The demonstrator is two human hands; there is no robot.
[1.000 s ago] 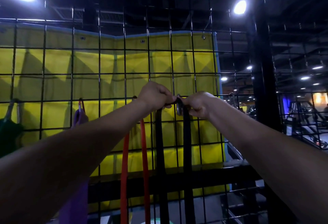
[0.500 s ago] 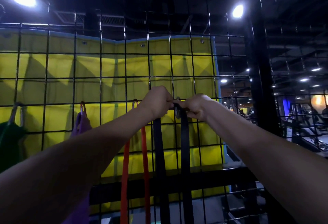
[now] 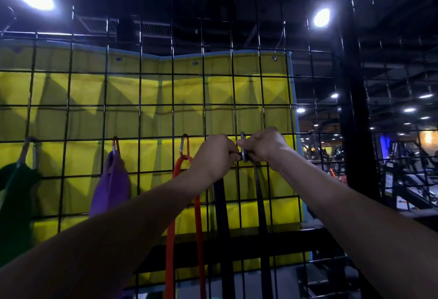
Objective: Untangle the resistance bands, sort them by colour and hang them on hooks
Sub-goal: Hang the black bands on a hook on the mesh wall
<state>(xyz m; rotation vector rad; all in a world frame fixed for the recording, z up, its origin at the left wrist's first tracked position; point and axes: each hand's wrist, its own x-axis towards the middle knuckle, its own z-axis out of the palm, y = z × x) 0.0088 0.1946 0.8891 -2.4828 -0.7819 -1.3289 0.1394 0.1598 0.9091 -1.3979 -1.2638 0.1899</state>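
Observation:
A black wire grid (image 3: 139,105) carries several carabiner hooks. A black resistance band (image 3: 260,204) hangs in two strands from a grey carabiner (image 3: 243,147) clipped to the grid. My left hand (image 3: 214,156) grips the top of the black band just left of that carabiner. My right hand (image 3: 265,146) pinches the carabiner from the right. To the left an orange band (image 3: 170,239) hangs from a silver and red carabiner (image 3: 184,143). A purple band (image 3: 111,185) and a green band (image 3: 16,199) hang further left on their own hooks.
A yellow padded mat (image 3: 78,90) hangs behind the grid. A thick black post (image 3: 355,121) stands at the grid's right edge, with dim gym machines (image 3: 407,173) beyond it. Another carabiner (image 3: 311,137) hangs on the grid right of my hands.
The view has tilted upward a little, so the grid and bands sit lower in the frame. Both hands stay together at the grey carabiner, still holding the black band.

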